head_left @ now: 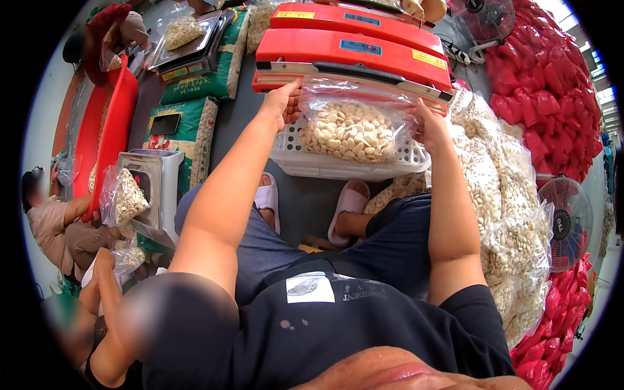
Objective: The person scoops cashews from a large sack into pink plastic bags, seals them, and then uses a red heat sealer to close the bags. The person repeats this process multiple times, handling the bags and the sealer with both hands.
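Note:
In front of me a clear plastic bag of flat white beans [348, 130] rests on a white perforated plastic crate [302, 162], its top reaching the jaw strip of the nearer red bag sealer [292, 45]. My left hand [284, 104] grips the bag's upper left corner at the sealer's front edge, fingers curled. On the other side, my right hand [426, 123] pinches the bag's upper right corner, just below the sealer.
At left, scales [156, 195], green sacks [195, 146], a red trough [123, 97] and several co-workers [62, 221]. At right, piled bags of beans [487, 169], red bags [546, 84] and two fans [562, 224]. My slippered feet [348, 218] are below the crate.

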Demonstrator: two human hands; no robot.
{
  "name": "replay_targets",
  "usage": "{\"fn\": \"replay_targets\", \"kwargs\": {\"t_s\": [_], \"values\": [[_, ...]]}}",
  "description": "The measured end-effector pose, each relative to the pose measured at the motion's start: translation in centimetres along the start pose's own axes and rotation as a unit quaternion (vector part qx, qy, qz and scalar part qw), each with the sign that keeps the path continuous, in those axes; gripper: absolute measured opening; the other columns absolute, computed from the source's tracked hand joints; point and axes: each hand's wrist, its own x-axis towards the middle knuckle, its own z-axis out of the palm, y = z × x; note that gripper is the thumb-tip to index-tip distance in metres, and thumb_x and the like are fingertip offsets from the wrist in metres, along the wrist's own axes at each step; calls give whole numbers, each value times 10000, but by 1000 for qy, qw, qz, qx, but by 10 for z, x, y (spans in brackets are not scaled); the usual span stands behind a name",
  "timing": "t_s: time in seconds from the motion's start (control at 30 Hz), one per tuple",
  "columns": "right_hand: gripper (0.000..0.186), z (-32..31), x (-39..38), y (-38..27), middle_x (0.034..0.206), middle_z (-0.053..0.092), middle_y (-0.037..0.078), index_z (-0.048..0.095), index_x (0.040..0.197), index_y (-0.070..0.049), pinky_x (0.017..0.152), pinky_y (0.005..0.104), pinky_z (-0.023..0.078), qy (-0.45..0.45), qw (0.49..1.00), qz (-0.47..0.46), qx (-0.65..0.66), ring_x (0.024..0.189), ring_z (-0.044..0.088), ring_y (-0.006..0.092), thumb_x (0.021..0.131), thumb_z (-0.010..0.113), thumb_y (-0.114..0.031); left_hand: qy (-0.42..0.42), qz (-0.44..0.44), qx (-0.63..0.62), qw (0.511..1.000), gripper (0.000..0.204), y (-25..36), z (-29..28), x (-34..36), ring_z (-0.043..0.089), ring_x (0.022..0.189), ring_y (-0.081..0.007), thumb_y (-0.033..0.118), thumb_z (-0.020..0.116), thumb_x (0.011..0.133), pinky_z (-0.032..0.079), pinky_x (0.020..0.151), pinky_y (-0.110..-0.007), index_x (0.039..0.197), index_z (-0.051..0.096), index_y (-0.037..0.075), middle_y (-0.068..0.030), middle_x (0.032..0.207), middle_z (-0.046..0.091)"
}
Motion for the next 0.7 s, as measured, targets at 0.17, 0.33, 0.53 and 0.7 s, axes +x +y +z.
{"fn": "replay_targets", "kwargs": {"t_s": [0.17,0.33,0.53,0.7], "values": [[275,-4,-11,-6,699,585,-17,598,838,-136,576,253,396,-26,999,34,-1,656,558,96,814,563,-407,44,80,102,991,199,-8,7,-2,512,555,-58,335,581,809,379,481,-198,804,608,138,51,676,593],[174,-5,5,5,647,575,-27,588,802,-139,508,234,386,-4,1000,-22,-18,571,541,82,843,546,-303,88,119,86,985,134,-10,12,4,495,530,-67,242,570,803,366,468,-217,780,614,117,36,697,597],[220,-8,23,9,597,587,0,599,741,-98,404,204,346,11,990,-111,-87,462,516,83,846,543,-284,99,123,116,981,166,-10,14,4,493,551,-72,278,562,819,368,469,-220,799,615,122,41,701,586],[358,-7,6,-10,616,617,83,640,745,-12,509,292,455,108,925,-175,-319,509,583,162,844,523,-337,87,136,111,981,178,-13,12,6,495,547,-64,296,559,823,379,470,-208,813,609,126,41,699,586]]}}
